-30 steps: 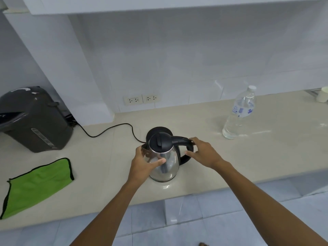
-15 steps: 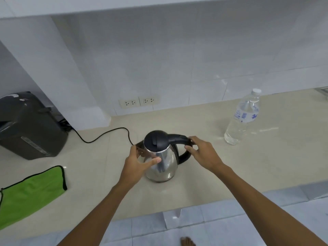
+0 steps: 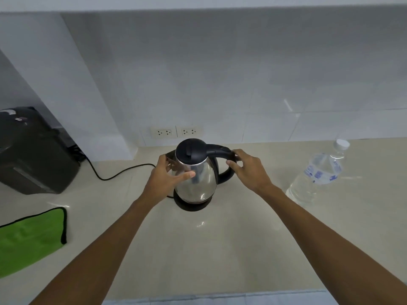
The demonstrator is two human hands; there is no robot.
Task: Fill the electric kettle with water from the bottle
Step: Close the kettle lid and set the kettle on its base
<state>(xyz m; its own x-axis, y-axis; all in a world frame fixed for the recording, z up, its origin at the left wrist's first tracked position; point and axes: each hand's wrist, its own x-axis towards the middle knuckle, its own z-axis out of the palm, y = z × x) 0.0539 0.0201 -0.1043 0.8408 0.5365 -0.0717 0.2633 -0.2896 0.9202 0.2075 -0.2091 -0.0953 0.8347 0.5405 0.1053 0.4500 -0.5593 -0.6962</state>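
A pale beige countertop point(image 3: 220, 249) runs under a white tiled wall point(image 3: 242, 73), and right in the middle of it stands the electric kettle point(image 3: 195, 180), steel-bodied, upright, sitting on its black base point(image 3: 191, 205). The black lid point(image 3: 189, 149) is down and closed. Both hands are on it. The left hand point(image 3: 164, 179) cups the steel body from the left side, thumb laid across the front of the metal, fingers curled round the spout side. The right hand point(image 3: 250, 170) is at the black handle point(image 3: 220, 150), fingers hooked over the top of it and thumb tucked underneath, a loose curled grip rather than a tight fist.

Off to the right, well apart from the kettle, there's the clear plastic water bottle point(image 3: 317, 175), standing on the counter with its white cap point(image 3: 342, 144) on, untouched. Behind the kettle, a double wall socket point(image 3: 176, 131) sits low on the tiles. A black power cord point(image 3: 114, 176) snakes from the kettle's left side across the counter toward the far left, where a dark boxy appliance point(image 3: 33, 155) stands against the wall. Nearer the front edge on the left lies a green cloth point(image 3: 28, 236) with dark trim, flat on the counter.
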